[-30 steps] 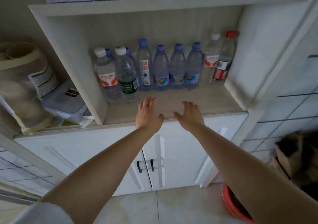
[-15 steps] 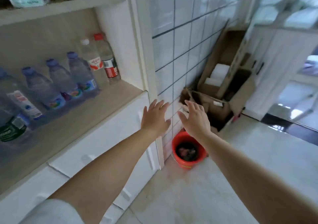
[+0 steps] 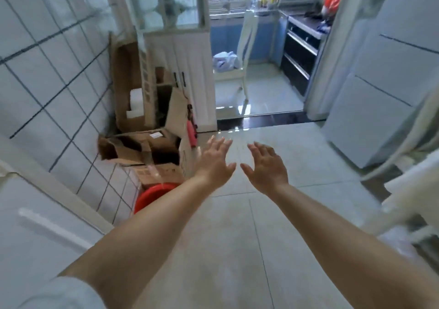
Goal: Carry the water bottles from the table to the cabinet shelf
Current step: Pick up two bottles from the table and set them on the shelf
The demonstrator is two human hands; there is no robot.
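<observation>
My left hand [image 3: 215, 163] and right hand [image 3: 264, 168] hang spread and empty over the pale tiled floor [image 3: 237, 249], no water bottles or counter in view, so I should probably find them before reaching.

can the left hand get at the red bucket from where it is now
Probably not without a change of posture. The left hand hangs open in the air out ahead, while the red bucket sits low on the floor by the tiled wall, partly hidden under the left forearm. Nothing blocks it; bending down should do.
</observation>
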